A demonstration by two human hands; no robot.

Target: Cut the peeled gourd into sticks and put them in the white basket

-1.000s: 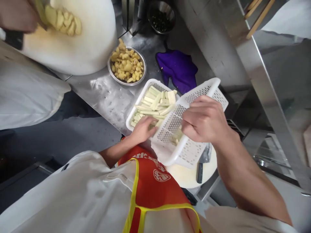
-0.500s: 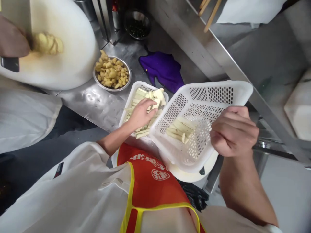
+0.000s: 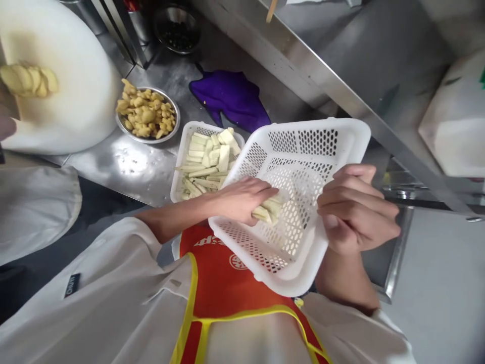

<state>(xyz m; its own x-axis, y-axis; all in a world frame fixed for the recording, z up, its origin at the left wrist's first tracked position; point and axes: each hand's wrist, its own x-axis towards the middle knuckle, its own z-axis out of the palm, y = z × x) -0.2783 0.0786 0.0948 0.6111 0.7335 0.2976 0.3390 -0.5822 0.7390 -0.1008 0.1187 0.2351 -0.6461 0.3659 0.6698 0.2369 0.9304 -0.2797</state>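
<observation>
My right hand (image 3: 358,210) is closed on the right rim of a large white perforated basket (image 3: 346,134), which is held up at a tilt. Inside that basket, my left hand (image 3: 248,199) wraps round a bunch of pale, peeled vegetable sticks (image 3: 271,208); its fingertips are partly hidden. Just behind and to the left stands a smaller white basket (image 3: 177,177) full of similar pale sticks (image 3: 208,154). The larger basket overlaps its right side.
A metal bowl of ginger (image 3: 147,114) stands on the steel counter (image 3: 98,159), beside a purple cloth (image 3: 231,98). At the left, another person's sleeve (image 3: 38,207) is near a round white cutting board (image 3: 76,111) with sliced ginger (image 3: 30,80). A steel shelf (image 3: 326,65) juts in at right.
My left hand has moved right from the smaller basket into the larger one and closed round the sticks there. My right hand still grips the rim. The view has shifted somewhat.
</observation>
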